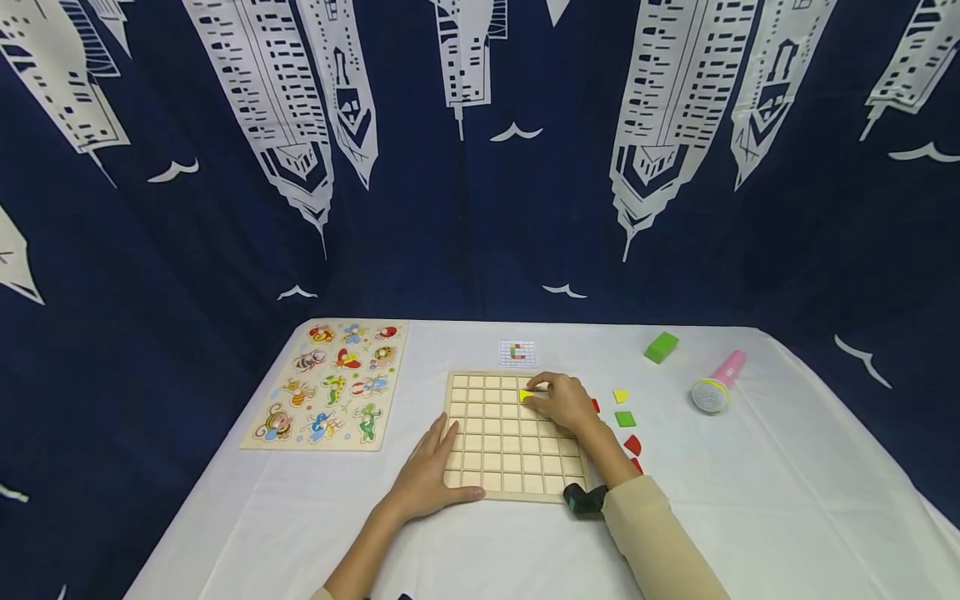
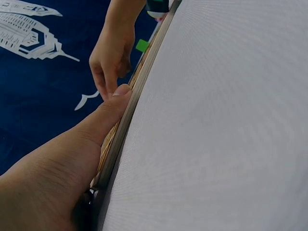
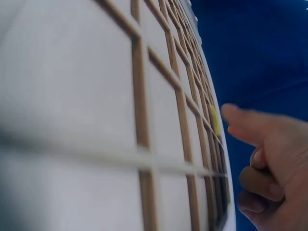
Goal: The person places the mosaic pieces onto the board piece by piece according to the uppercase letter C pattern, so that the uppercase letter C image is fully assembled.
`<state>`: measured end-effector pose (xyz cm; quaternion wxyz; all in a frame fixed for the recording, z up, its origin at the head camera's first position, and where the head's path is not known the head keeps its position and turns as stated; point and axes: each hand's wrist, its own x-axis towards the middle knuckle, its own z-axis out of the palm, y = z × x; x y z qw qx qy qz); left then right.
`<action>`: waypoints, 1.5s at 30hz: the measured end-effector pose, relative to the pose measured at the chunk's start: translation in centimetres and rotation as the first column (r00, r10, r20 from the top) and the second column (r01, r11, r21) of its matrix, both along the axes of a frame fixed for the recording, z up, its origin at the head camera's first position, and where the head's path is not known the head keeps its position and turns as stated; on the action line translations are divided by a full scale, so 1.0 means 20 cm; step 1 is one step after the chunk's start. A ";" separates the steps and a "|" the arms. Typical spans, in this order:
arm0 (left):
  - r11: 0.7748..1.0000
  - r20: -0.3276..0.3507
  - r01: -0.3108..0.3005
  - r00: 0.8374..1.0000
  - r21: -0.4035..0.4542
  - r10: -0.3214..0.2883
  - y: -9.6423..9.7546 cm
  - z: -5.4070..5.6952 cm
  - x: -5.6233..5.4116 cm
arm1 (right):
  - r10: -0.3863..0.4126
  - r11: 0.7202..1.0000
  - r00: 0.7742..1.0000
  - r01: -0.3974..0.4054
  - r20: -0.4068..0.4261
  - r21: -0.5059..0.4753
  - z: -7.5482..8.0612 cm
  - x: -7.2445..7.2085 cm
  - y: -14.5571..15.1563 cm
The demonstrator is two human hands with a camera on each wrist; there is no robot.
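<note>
A pale wooden grid board (image 1: 498,442) lies on the white table. My left hand (image 1: 426,477) rests along its left edge, fingers on the side and thumb at the near corner; the left wrist view shows the thumb (image 2: 108,113) on the rim. Over the board's far right part, my right hand (image 1: 564,402) pinches a small yellow tile (image 1: 525,396) between thumb and index finger. In the right wrist view the yellow tile (image 3: 215,120) sits at the grid with a fingertip beside it, and the other fingers are curled in.
Right of the board lie a yellow tile (image 1: 621,396), a green tile (image 1: 626,419) and red pieces (image 1: 633,445). Farther right are a green block (image 1: 662,347) and a pink toy microphone (image 1: 717,382). A pattern card (image 1: 517,353) lies behind the board, a picture puzzle (image 1: 330,387) to its left.
</note>
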<state>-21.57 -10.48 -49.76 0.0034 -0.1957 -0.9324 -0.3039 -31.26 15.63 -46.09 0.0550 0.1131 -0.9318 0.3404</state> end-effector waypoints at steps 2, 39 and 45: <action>1.000 0.002 0.004 1.000 0.005 -0.004 0.00 0.00 0.00 | -0.021 1.000 1.000 0.021 -0.005 0.000 0.02 0.03 0.02; 1.000 -0.018 0.005 1.000 -0.002 -0.005 0.00 -0.01 -0.01 | -0.044 0.988 0.998 0.052 -0.053 0.148 -0.02 0.10 0.49; 1.000 -0.019 0.004 1.000 -0.002 -0.004 0.00 -0.01 -0.01 | -0.029 0.990 0.990 0.048 -0.140 0.135 0.06 0.11 0.38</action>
